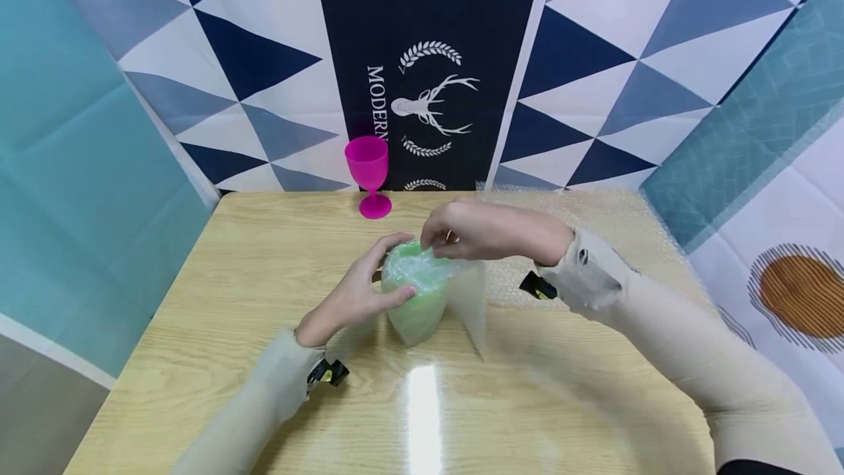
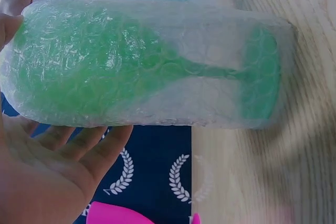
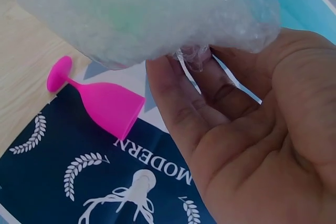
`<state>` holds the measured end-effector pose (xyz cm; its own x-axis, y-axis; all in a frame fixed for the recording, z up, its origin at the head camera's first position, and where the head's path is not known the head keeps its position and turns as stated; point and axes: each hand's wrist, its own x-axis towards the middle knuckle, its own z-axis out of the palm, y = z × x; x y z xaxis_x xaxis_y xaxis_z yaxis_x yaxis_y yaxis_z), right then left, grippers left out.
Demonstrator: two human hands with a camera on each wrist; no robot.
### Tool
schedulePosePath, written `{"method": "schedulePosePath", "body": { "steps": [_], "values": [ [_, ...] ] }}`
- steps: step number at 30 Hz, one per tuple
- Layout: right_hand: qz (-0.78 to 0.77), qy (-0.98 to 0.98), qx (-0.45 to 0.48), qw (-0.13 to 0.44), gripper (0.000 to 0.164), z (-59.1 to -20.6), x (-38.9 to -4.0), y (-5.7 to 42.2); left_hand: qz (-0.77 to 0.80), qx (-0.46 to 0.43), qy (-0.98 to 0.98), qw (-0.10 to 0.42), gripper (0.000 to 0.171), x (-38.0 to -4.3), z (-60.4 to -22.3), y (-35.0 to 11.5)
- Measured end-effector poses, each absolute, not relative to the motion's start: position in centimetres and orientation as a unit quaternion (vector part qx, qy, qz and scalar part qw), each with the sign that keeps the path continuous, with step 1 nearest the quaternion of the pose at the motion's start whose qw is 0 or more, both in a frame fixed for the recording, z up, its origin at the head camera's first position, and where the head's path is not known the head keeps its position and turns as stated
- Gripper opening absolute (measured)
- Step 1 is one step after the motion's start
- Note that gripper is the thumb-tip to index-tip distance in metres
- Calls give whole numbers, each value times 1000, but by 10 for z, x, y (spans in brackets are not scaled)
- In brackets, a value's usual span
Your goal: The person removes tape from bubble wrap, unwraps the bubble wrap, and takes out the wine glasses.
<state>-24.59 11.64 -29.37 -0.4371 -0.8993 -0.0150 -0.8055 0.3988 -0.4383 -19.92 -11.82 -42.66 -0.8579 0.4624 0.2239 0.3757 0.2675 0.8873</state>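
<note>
The green goblet stands upright near the middle of the wooden table, cup uppermost, inside a sleeve of bubble wrap. Its stem and foot show through the film; whether the base touches the tabletop, I cannot tell.

At 9 o'clock of the goblet, the left hand grips the wrapped cup, the thumb against the near side and the 4 fingers slightly spread along the other. At 1 o'clock, the right hand is over the rim, its curled fingers pinching a gathered bit of the film at the mouth. A loose flap of the film hangs at 3 o'clock, beside the cup.

The pink goblet stands apart at 11 o'clock, near the table's back edge. A flat bubble sheet lies at 2 o'clock, partly under the right forearm. Behind, at 12 o'clock, hangs a dark panel with a white stag's head, flanked by blue-and-white triangles.
</note>
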Motion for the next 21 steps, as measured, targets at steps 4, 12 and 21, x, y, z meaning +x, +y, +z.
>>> {"method": "schedulePosePath", "body": {
  "steps": [4, 12, 21],
  "values": [
    [-183, 826, -518, 124, 11, -295, -245, 120, 537, 273, 797, 48, 76, -199, -429, -116],
    [-190, 825, -525, 85, 10, -290, -246, 123, 548, 268, 790, 57, 74, -197, -429, -114],
    [-210, 821, -530, 33, 9, -279, -252, 129, 554, 273, 784, 56, 75, -199, -423, -112]
  ]
}}
